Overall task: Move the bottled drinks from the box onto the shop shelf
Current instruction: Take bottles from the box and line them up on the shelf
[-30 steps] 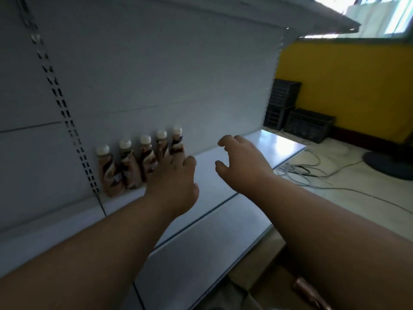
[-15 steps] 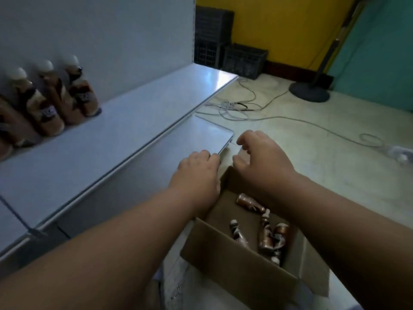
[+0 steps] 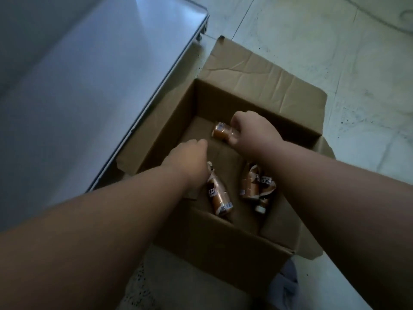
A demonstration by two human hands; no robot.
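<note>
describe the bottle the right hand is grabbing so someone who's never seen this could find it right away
Start at the open cardboard box on the floor beside the metal shelf. The bottle lies on its side at the box's far end, gripped by the right hand. The other bottles lie clustered at the near end.

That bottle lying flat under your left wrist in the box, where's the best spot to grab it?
Probably round the bottle's labelled middle, coming straight down from above. It lies on its side on the box floor, with open floor either side of it, so the left hand's fingers could wrap it.
</note>
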